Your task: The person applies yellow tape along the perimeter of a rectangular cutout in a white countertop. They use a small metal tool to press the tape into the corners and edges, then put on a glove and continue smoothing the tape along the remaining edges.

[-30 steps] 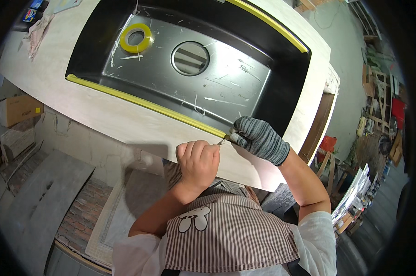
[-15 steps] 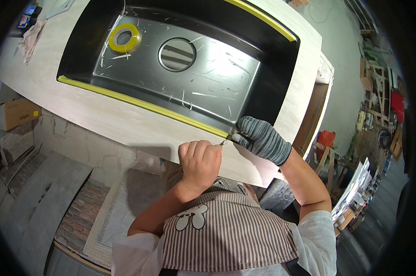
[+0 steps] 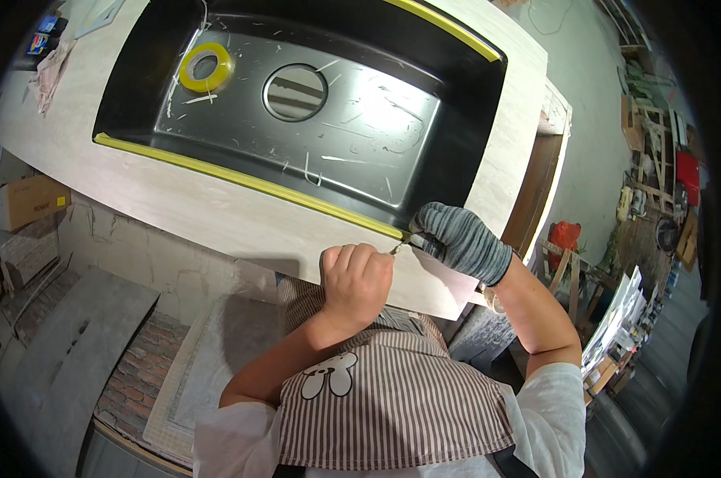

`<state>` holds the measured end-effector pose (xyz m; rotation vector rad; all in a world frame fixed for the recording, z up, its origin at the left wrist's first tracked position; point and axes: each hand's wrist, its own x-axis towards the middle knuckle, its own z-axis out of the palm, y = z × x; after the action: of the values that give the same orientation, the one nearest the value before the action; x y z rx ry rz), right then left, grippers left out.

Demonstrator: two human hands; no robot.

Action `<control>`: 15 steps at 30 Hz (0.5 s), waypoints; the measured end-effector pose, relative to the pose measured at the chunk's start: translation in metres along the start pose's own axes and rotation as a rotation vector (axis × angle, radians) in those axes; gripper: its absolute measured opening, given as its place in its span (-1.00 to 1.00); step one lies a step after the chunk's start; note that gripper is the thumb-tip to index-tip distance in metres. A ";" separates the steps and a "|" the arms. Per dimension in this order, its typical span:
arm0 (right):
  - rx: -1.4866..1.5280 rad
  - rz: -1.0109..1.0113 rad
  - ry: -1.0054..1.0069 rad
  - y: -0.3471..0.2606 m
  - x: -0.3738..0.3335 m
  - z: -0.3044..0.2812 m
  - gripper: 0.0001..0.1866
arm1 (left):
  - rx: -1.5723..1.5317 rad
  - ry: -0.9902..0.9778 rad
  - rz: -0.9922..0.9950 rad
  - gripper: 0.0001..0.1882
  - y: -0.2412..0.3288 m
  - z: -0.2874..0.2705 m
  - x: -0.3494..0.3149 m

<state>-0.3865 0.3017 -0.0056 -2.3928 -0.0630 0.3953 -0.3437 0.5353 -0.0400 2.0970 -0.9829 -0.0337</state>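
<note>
A black sink (image 3: 465, 135) is set in a pale countertop (image 3: 241, 215). Yellow tape (image 3: 249, 185) runs along its near rim, and more yellow tape (image 3: 444, 30) lines the far right rim. Close to the near right corner, my gloved right hand (image 3: 461, 243) is closed with its fingertips at the tape's end; what it pinches is hidden. My bare left hand (image 3: 356, 279) makes a fist just left of it, over the counter's front edge. A small pale scrap (image 3: 397, 248) shows by its thumb, too small to name.
Inside the sink lie a roll of yellow tape (image 3: 206, 68) and several thin pale shreds (image 3: 312, 171) around the round drain hole (image 3: 295, 92). A pink cloth (image 3: 53, 76) rests at the counter's far left. A cardboard box (image 3: 33, 201) stands beyond the left end, below counter height.
Both hands have shifted slightly right along the near rim, still close together at the corner. The sink and counter appear slightly farther left in view.
</note>
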 end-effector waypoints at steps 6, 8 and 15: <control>-0.295 -0.067 -0.097 -0.002 0.008 -0.013 -0.74 | -0.021 -0.025 0.029 -0.70 0.005 0.006 -0.003; -0.384 -0.111 -0.067 0.000 0.007 -0.013 -0.74 | -0.043 -0.044 0.043 -0.72 0.008 0.006 -0.003; -0.217 -0.068 0.142 0.001 -0.042 -0.052 -0.78 | -0.141 -0.187 0.003 -0.79 0.008 -0.023 0.003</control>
<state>-0.4107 0.2615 0.0414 -2.6179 -0.1281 0.1946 -0.3395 0.5454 -0.0184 1.9891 -1.0618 -0.2934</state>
